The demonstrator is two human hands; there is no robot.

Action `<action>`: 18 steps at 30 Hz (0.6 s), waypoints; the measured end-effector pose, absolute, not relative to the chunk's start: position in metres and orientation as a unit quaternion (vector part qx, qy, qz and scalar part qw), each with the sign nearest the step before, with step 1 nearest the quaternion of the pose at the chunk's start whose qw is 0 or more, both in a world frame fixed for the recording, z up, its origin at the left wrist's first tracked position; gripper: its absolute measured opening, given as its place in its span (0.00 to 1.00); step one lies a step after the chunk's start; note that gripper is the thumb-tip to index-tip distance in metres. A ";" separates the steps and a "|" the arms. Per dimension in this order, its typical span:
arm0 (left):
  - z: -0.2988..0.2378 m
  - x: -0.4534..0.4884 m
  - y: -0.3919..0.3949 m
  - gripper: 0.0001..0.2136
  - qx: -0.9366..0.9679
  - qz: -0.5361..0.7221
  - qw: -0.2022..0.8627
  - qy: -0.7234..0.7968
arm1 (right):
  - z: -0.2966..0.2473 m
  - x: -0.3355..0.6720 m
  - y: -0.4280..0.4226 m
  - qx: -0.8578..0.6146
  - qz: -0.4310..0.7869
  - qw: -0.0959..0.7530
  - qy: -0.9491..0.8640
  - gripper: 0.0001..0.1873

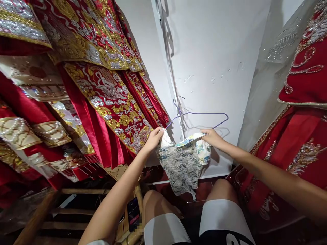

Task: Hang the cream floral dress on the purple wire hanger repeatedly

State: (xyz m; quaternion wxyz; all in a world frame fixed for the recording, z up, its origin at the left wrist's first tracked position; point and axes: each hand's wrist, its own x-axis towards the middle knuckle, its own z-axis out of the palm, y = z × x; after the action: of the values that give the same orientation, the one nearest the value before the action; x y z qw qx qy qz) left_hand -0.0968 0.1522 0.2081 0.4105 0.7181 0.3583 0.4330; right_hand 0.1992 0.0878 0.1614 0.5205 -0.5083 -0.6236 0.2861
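1 garment (181, 161) in view: I note left hand (154, 137) and right hand (211, 136), fingers clamped on opposite ends of its upper edge; purple hanger (204, 113) just beyond.

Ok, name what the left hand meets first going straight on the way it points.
Past the garment it holds, the left hand would probably meet the hanger first, though depth is unclear.

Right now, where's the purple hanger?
In the head view, just right of centre: the hanger is at the white pole, just above the garment held between left hand and right hand.
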 end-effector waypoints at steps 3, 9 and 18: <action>0.216 -0.102 0.152 0.15 0.704 0.417 0.467 0.334 | 0.171 0.207 0.080 -0.519 0.233 0.539 -0.621 0.21; 0.225 -0.103 0.134 0.14 0.669 0.415 0.538 0.300 | 0.200 0.258 0.104 -0.587 0.183 0.587 -0.526 0.58; 0.219 -0.100 0.139 0.16 0.537 0.462 0.644 0.289 | 0.216 0.286 0.108 -0.628 0.208 0.460 -0.592 0.22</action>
State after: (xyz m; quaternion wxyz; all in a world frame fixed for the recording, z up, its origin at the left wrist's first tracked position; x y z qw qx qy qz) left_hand -0.1005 0.1388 0.2190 0.6437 0.5371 0.2891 0.4621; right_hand 0.2863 0.1079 0.2157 0.4599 -0.6281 -0.5921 0.2085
